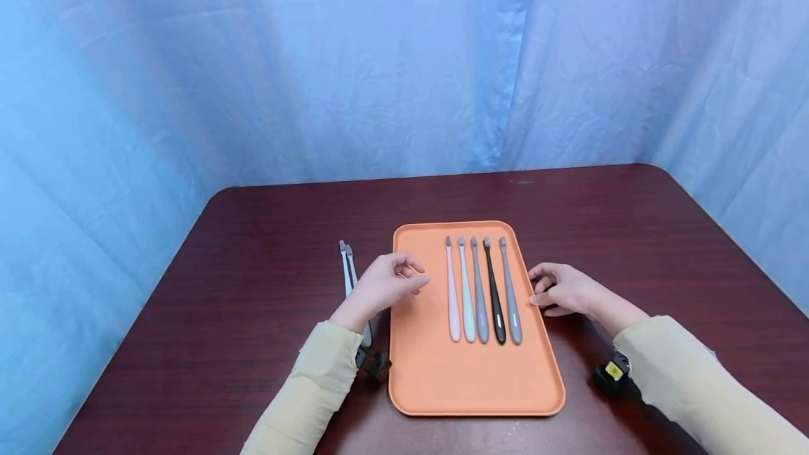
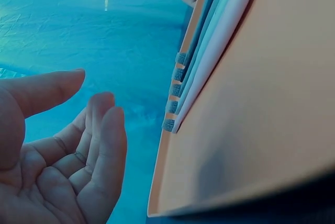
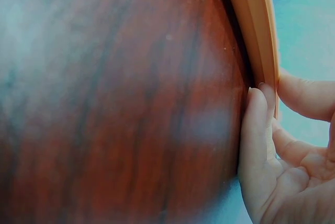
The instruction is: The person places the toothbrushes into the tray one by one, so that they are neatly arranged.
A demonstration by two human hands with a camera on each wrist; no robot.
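A: Where's the L hand w/ respect to the brushes?

B: The left hand (image 1: 385, 285) is held above the left rim of the orange tray (image 1: 430, 378), fingers loosely curled, nothing gripped; the wrist view shows a relaxed, bare palm. 2 grey toothbrushes (image 1: 347, 274) are seen on the table (image 1: 253, 244) just to its left, partly hidden under the wrist. 5 toothbrushes (image 1: 482, 290) lie in a row on the tray to its right, apart from the fingers.

A: Long axis?

B: All 7 are laid heads away from the person, handles toward them, roughly parallel to the tray's long sides. The 2 loose ones are much nearer the L hand than the R.

A: R hand?

B: The right hand (image 1: 562, 290) is rested on the table at the tray's right rim, fingertips (image 3: 257, 103) touching the rim per the wrist view. Fingers are loosely bent, nothing is held. The grey brush at the row's right end is nearest it.

A: Room to move?

B: Bare tray floor is left btwn the pink brush and the left rim, also below the handles. Bare table is seen on both sides; its edges are well apart from the tray.
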